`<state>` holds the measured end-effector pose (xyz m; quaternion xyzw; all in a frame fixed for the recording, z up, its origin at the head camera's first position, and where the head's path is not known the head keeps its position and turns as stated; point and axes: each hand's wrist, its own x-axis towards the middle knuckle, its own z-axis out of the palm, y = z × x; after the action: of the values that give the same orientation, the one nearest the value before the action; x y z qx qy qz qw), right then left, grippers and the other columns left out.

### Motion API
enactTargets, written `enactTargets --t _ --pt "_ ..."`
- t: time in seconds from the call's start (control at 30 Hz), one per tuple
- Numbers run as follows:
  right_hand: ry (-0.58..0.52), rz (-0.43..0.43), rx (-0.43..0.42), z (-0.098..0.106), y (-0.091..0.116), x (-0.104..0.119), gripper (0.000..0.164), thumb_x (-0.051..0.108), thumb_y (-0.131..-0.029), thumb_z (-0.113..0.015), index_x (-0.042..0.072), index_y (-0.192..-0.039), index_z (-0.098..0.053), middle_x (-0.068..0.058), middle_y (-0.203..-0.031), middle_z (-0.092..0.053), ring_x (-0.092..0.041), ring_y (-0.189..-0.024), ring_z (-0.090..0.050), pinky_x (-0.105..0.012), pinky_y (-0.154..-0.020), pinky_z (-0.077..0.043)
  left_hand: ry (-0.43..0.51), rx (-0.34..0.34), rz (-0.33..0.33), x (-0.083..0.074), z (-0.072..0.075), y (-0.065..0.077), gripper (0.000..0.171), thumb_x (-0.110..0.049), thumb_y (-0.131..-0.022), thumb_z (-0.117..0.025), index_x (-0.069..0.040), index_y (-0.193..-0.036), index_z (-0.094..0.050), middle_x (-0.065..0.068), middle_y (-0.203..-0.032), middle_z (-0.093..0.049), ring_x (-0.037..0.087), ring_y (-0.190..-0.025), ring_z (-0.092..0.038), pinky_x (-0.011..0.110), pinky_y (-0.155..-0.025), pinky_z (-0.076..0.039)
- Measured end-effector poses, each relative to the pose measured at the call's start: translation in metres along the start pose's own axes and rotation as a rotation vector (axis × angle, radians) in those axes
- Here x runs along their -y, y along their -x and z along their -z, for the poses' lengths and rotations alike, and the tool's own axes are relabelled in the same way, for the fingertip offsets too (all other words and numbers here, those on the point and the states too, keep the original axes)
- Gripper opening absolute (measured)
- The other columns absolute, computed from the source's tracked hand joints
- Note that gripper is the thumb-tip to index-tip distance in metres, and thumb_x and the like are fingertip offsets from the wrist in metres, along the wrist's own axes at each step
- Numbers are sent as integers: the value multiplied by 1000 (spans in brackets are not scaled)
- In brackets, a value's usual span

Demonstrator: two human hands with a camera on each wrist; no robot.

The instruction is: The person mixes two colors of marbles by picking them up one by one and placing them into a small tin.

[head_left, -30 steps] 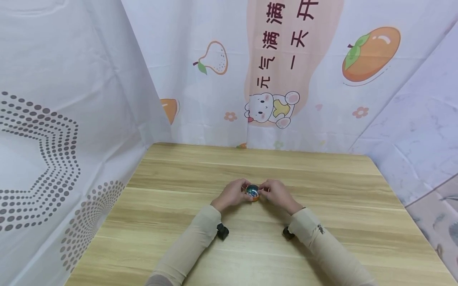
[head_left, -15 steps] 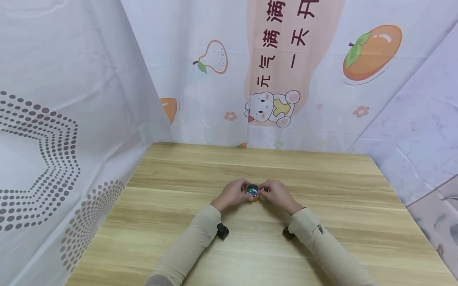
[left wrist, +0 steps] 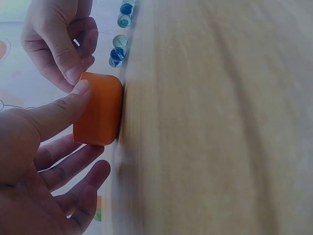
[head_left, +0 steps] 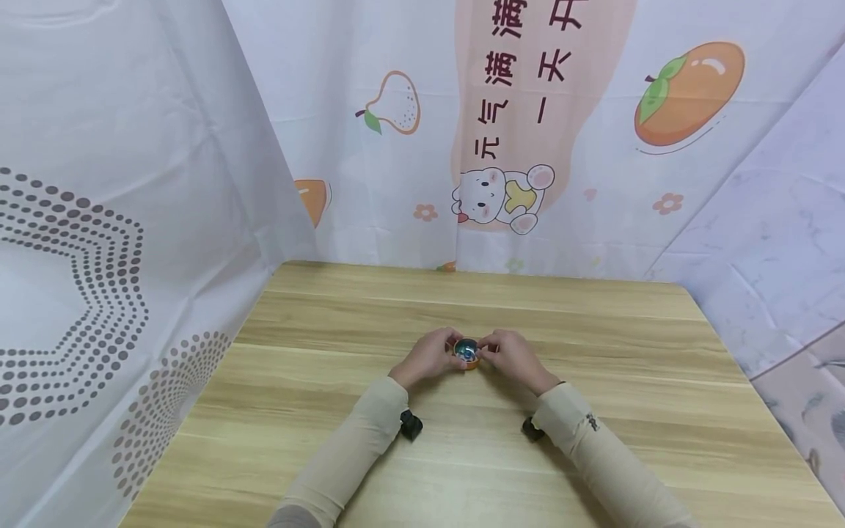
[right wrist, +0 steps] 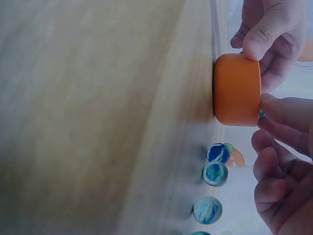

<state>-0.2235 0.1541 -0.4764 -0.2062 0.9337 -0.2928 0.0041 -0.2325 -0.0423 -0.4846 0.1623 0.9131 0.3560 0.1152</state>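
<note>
An orange bowl [head_left: 472, 365] stands on the wooden table between both hands, with shiny blue-green contents [head_left: 466, 352] inside. My left hand [head_left: 430, 357] holds it from the left, thumb on the near side and fingers round the far side. On the right, my right hand [head_left: 515, 359] has thumb and forefinger together at the rim. In the right wrist view a sliver of a green marble [right wrist: 262, 114] shows between those fingertips; most of it is hidden. Several glass marbles [left wrist: 118, 54] lie on the table to the right of the bowl, concealed by the right hand in the head view.
The wood-grain table [head_left: 370, 469] reaches back to a printed white curtain [head_left: 396, 161]. More hanging cloth [head_left: 99, 242] borders its left side. A black wrist camera [head_left: 411, 425] sits under the left sleeve cuff, and another camera [head_left: 532, 429] under the right.
The head view has tilted slightly, so the curtain print sits a little higher. Both hands and the bowl keep practically the same pose.
</note>
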Motion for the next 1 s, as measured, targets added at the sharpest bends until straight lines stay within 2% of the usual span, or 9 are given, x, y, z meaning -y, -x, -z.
enactTargets --t 0.3,0.5,0.8,1.0 --pt "-33 -3 4 1 2 -1 15 14 -87 -72 6 -99 -76 0 -75 -64 -9 -66 -51 -23 -59 -42 2 -1 -17 0 1 0 49 -24 -80 -81 -10 -123 -61 8 -115 -66 21 -103 -61 40 -92 -49" --pt "-75 -28 -13 7 3 -7 15 10 -90 -68 3 -100 -75 -8 -89 -72 -12 -72 -58 -25 -63 -47 9 6 -10 -1 0 1 50 -24 -80 -81 -9 -123 -61 8 -117 -66 21 -104 -61 40 -92 -49" --pt "-24 -3 -21 21 5 -12 18 13 -92 -65 1 -100 -75 -8 -85 -70 -12 -70 -57 -28 -63 -48 -7 2 -8 -2 1 0 52 -24 -80 -82 -8 -124 -60 8 -117 -66 22 -105 -61 38 -92 -49" --pt "44 -22 11 24 5 -17 16 12 -91 -66 1 -96 -76 -8 -84 -70 -13 -71 -57 -31 -65 -49 6 -1 -8 -2 1 0 51 -24 -79 -82 -8 -123 -61 8 -117 -66 22 -104 -62 39 -92 -49"
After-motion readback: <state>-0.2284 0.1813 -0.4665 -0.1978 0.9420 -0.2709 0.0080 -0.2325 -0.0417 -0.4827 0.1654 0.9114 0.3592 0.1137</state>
